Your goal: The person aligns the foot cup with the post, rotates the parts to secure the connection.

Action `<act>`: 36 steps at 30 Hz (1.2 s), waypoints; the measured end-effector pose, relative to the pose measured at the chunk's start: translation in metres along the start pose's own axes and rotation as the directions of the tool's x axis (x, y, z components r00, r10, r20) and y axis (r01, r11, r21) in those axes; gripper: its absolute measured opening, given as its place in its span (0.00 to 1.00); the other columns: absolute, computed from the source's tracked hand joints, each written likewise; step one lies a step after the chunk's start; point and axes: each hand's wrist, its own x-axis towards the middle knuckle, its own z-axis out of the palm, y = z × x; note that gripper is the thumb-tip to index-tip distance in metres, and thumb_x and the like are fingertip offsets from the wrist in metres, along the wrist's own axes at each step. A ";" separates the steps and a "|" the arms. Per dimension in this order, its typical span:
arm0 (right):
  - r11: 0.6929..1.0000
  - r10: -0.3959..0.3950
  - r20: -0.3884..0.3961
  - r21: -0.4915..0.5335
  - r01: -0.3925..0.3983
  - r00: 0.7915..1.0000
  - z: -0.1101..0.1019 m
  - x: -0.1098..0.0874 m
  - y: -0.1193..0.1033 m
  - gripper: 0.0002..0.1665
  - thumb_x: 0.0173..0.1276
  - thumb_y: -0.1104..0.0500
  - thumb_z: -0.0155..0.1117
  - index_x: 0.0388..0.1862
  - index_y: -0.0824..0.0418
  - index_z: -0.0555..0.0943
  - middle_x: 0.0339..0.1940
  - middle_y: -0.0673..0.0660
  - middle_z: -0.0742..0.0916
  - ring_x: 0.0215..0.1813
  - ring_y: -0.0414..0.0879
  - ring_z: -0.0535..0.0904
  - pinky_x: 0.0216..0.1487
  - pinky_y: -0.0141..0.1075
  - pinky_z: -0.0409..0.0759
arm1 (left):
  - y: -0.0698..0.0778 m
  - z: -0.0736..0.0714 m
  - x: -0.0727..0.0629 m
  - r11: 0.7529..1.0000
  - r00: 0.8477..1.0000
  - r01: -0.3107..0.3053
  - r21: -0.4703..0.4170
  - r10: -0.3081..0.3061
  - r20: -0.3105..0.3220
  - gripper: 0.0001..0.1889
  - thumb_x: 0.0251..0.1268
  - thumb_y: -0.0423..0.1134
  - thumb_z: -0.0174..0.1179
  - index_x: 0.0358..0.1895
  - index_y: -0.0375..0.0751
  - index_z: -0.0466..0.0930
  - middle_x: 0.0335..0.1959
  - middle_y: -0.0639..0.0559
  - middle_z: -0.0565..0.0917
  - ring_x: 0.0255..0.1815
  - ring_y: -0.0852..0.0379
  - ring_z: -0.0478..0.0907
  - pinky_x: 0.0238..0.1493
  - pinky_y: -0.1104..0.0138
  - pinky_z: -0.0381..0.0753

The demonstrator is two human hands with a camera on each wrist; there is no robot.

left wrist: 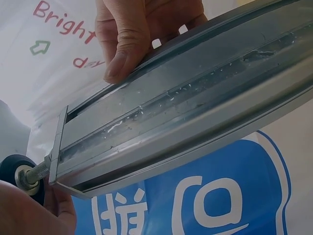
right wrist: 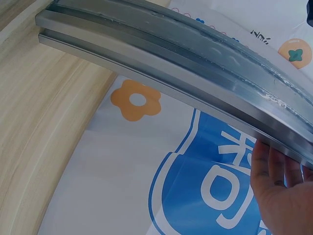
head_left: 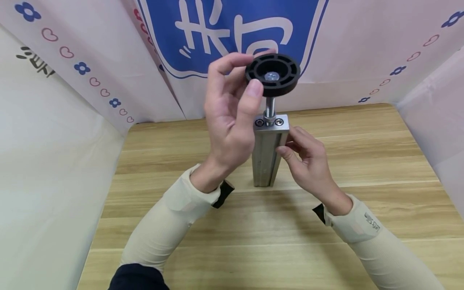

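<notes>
A: Here we are at the metal bar, standing upright on the wooden table, and both hands are busy with it!

B: Look just above the bar: the left hand has the round black foot by its rim. Thumb at the near edge, fingers curled behind: that's a pinch.

A: And between foot and bar?

B: A shiny threaded bolt, running down from the foot to the end plate that caps the bar.

A: Two screws in that plate, one on each side of the bolt. Over to the bar's right!

B: There's the right hand, below the plate, thumb and fingers pinching the bar's side. The left wrist view shows that thumb pressed near its edge.

A: How's the bar's surface?

B: Grooved lengthwise, with pale specks scattered along one face.

A: And behind the bar, a pale sheet carrying a big blue panel with white characters.
</notes>
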 end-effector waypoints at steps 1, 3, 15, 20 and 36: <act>1.000 0.001 0.001 -0.001 -0.001 1.000 0.000 0.000 0.000 0.28 0.74 0.60 0.67 0.68 0.72 0.79 0.49 0.46 0.87 0.47 0.38 0.85 0.52 0.31 0.89 | 0.000 0.000 0.000 1.000 1.000 -0.003 0.005 0.003 0.002 0.19 0.73 0.30 0.43 0.58 0.15 0.60 0.60 0.15 0.77 0.59 0.24 0.81 0.62 0.45 0.86; 1.000 0.001 0.003 -0.004 -0.001 1.000 0.000 0.000 -0.001 0.28 0.74 0.58 0.67 0.68 0.72 0.79 0.49 0.47 0.88 0.48 0.38 0.85 0.52 0.31 0.89 | -0.001 0.000 -0.001 1.000 1.000 -0.009 0.015 0.009 0.001 0.19 0.74 0.29 0.41 0.59 0.15 0.60 0.61 0.15 0.76 0.60 0.24 0.81 0.63 0.45 0.86; 1.000 -0.014 -0.004 0.026 0.014 1.000 0.001 0.000 0.000 0.30 0.74 0.56 0.66 0.66 0.75 0.79 0.50 0.44 0.87 0.48 0.38 0.85 0.53 0.30 0.89 | 0.003 0.002 -0.001 0.995 1.000 0.002 0.100 0.001 -0.028 0.34 0.71 0.50 0.59 0.59 0.16 0.63 0.63 0.23 0.73 0.58 0.39 0.83 0.58 0.52 0.88; 1.000 -0.020 -0.008 0.023 0.020 1.000 0.001 0.000 0.001 0.32 0.74 0.51 0.66 0.64 0.76 0.80 0.48 0.44 0.87 0.46 0.38 0.84 0.53 0.30 0.88 | 0.005 0.004 0.003 0.987 1.000 -0.020 0.159 0.023 -0.019 0.40 0.56 0.39 0.76 0.61 0.16 0.63 0.60 0.26 0.72 0.58 0.53 0.79 0.57 0.54 0.88; 1.000 -0.004 -0.005 0.008 0.004 1.000 0.000 -0.001 0.001 0.25 0.73 0.65 0.67 0.66 0.75 0.80 0.49 0.44 0.87 0.47 0.38 0.84 0.52 0.30 0.89 | 0.001 -0.002 0.003 0.991 1.000 -0.027 0.133 0.027 0.001 0.26 0.64 0.35 0.53 0.58 0.16 0.63 0.57 0.20 0.81 0.55 0.36 0.84 0.55 0.56 0.86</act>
